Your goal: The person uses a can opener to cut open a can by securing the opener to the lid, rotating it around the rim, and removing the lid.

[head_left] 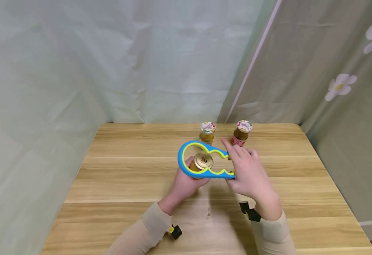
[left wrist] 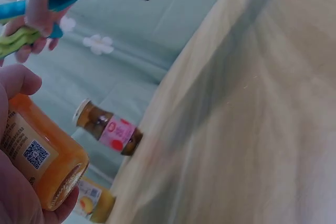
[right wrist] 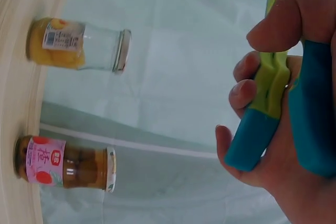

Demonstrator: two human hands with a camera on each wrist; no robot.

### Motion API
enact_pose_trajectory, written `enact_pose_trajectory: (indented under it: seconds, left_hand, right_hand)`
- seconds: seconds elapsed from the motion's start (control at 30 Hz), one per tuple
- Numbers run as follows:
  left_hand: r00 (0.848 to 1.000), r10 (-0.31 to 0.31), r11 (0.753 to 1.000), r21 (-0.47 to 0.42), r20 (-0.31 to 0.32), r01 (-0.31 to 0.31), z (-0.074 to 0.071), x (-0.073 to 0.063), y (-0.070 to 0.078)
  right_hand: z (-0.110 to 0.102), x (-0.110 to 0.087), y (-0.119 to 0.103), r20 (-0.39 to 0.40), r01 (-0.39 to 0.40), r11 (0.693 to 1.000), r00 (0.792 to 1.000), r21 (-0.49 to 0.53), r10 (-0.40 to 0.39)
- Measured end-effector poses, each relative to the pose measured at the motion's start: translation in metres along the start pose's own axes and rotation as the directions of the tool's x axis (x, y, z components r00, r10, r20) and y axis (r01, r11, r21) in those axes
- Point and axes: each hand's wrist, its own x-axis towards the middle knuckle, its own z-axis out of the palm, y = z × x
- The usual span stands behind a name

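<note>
My left hand (head_left: 186,183) holds a glass jar (left wrist: 55,153) of orange contents, its gold lid (head_left: 204,161) facing up. A paper label with a square code shows in the left wrist view. My right hand (head_left: 250,173) grips the handles of a blue and lime-green jar opener (head_left: 206,174), with scalloped inner edges. Seen from the head, the opener's wide loop surrounds the gold lid. Whether it touches the lid, I cannot tell. In the right wrist view, the thumb and fingers wrap the opener's handles (right wrist: 315,119).
Behind my hands stand two more jars on the wooden table (head_left: 125,177): one with yellow fruit (head_left: 207,137), partly hidden by the opener, and one with brown contents and a pink label (head_left: 238,137). A pale curtain (head_left: 173,71) hangs along the table's back edge.
</note>
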Motion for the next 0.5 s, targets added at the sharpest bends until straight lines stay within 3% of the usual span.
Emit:
enact_pose_trajectory:
  seconds: [0.27,0.5]
  left_hand:
    - [0.999,0.02,1.0,0.01,0.039,-0.02,0.012,-0.005,0.002]
    - [0.994,0.094,0.995,-0.035,0.059,-0.092,0.014,-0.005,0.031]
  right_hand:
    - [-0.001,0.0,-0.008,0.096,-0.028,1.0,0.995,-0.011,0.029]
    - [-0.002,-0.003,-0.012,0.18,-0.059,0.998,0.982,0.001,0.058]
